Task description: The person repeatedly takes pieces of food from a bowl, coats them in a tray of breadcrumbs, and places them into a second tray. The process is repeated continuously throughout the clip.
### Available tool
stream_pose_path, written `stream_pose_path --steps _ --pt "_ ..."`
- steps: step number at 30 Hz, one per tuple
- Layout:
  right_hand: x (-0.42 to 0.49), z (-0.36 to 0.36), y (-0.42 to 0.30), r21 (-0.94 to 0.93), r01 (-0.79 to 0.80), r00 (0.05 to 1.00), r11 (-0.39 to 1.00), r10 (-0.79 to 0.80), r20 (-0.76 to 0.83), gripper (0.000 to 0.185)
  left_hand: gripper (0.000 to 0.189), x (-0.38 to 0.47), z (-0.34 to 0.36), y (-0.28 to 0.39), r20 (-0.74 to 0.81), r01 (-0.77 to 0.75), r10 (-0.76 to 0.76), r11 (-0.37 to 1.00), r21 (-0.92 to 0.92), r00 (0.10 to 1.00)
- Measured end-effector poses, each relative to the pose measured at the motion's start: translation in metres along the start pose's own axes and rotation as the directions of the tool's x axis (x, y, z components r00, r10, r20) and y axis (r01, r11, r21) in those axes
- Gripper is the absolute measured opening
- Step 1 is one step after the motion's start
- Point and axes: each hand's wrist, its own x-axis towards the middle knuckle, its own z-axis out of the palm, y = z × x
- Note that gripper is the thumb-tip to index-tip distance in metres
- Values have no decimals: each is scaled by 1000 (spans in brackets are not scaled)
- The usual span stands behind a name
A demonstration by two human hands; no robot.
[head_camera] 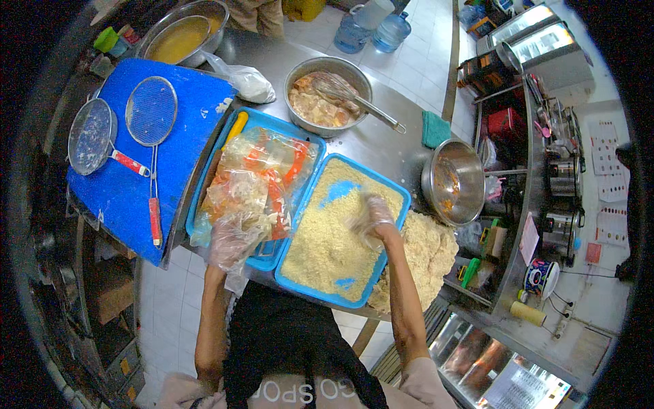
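Note:
My left hand (236, 240), in a clear plastic glove, is at the near edge of the left blue tray (316, 148). It is against a crumb-dusted, transparent plastic bag with orange print (265, 168); whether the fingers grip anything is hidden. A pale, crumb-covered piece (237, 197) lies on the bag just beyond that hand. My right hand (377, 214), also gloved, is blurred over the pale breadcrumbs (327, 235) in the right blue tray (327, 299). Its finger position is unclear. Bare blue tray bottom shows through the crumbs in two patches.
Behind the trays, a metal bowl (368, 84) contains raw meat pieces and a whisk (337, 87). Two strainers (152, 112) rest on a blue board (194, 97) at left. More crumbs (429, 250) are heaped at right, near a stained steel bowl (462, 179).

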Motion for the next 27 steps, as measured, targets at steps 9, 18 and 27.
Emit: stream_pose_path --steps 9,18,27 --pt "7 3 -49 104 -24 930 994 -15 367 57 33 -9 -14 -16 -18 45 -49 979 -198 999" --pt "-77 -64 -108 138 51 999 989 -50 -13 43 30 -6 -17 -25 -31 -97 99 994 52 995" --pt "-83 75 -72 394 -459 820 796 551 -158 69 28 -2 -3 -14 26 -17 20 992 -127 999"
